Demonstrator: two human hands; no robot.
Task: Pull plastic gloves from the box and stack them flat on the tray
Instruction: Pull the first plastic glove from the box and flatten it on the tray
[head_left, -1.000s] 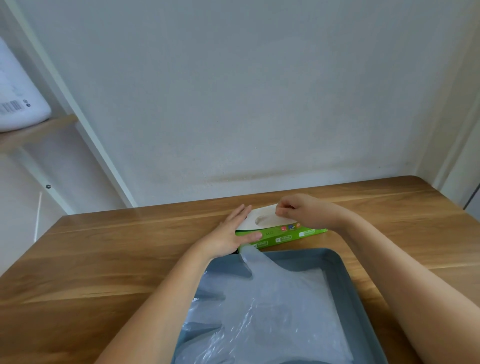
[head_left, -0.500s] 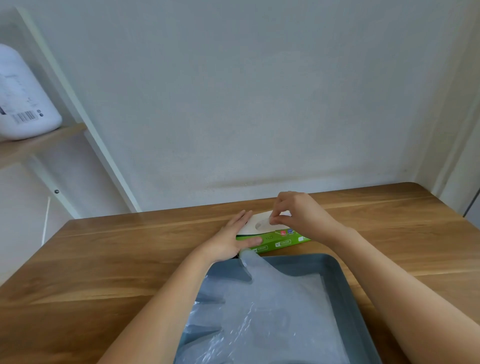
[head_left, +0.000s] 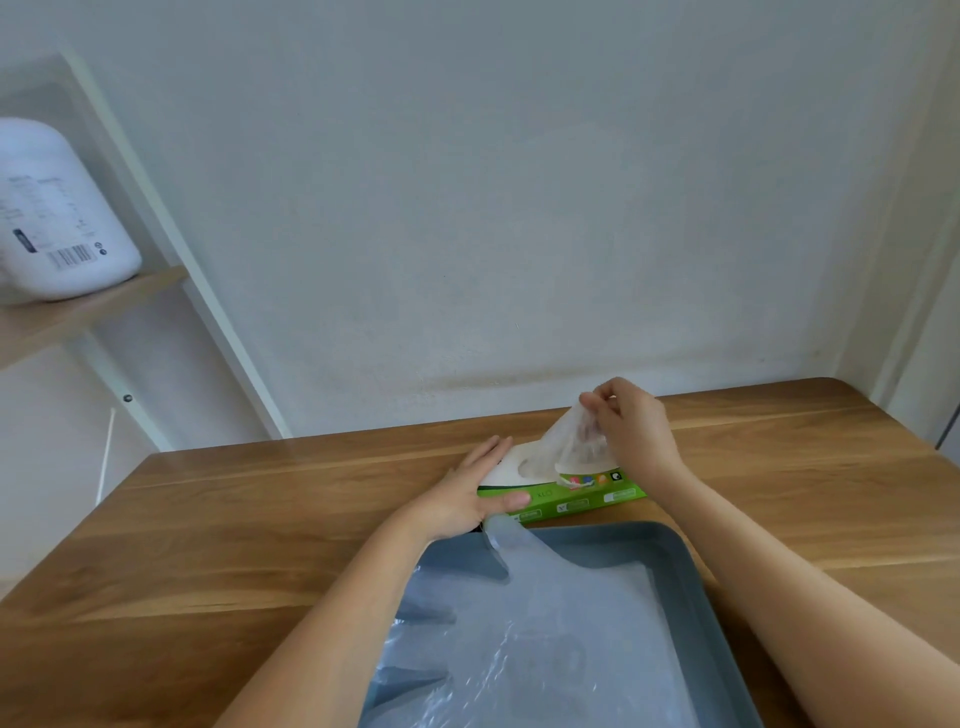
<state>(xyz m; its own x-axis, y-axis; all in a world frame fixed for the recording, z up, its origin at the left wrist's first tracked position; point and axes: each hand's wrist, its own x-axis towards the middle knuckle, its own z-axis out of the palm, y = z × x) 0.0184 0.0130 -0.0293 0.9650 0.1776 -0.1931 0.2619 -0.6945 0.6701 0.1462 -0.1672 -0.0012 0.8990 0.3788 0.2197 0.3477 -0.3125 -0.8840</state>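
We pinch the glove (head_left: 571, 447) up from the box (head_left: 571, 503) with our right hand (head_left: 636, 431), left hand (head_left: 467, 499) flat on its left end, the tray (head_left: 685, 571) lying just beside it toward the table's (head_left: 260, 545) near edge.

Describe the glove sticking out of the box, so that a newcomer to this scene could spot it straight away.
On the wooden table, just beyond the grey tray, lies a flat green and white box. A crumpled clear glove rises from the slot in its top, pinched by the right hand. Unlike the gloves lying flat in the tray, it stands up in a peak.
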